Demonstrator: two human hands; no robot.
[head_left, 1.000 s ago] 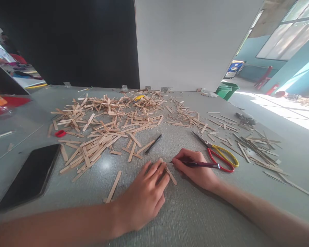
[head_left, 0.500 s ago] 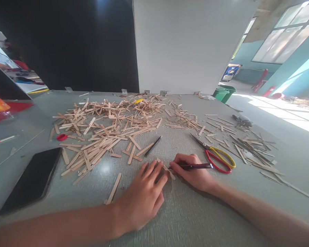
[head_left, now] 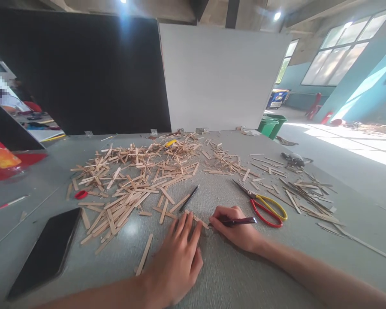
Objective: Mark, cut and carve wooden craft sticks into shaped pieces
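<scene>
Two upright panels, one black (head_left: 90,81) at the upper left and one white (head_left: 218,77) at the upper centre, stand along the far edge of a grey table (head_left: 234,283). A heap of wooden sticks (head_left: 128,199) spreads over the middle left of the frame, seemingly pushed back so that the near surface is free for the hands.

The left hand (head_left: 178,257), at the lower centre, lies palm down with its fingers slightly parted; it grasps nothing, and its fingertips rest on one stick, probably to stop it sliding. The right hand (head_left: 233,227), just right of centre, has a narrow pinch on a dark pen (head_left: 241,221), gripped low near the point, likely for fine control.

A phone (head_left: 45,253) lies flat at the lower left. Scissors (head_left: 251,194) rest right of centre, just beyond the right hand, handles towards that side, perhaps for easy reach. A black pen (head_left: 189,198) lies beside the loose sticks. The pressed stick (head_left: 204,224) sits between the hands, its right end by the pen's tip; whether they touch, I cannot tell.
</scene>
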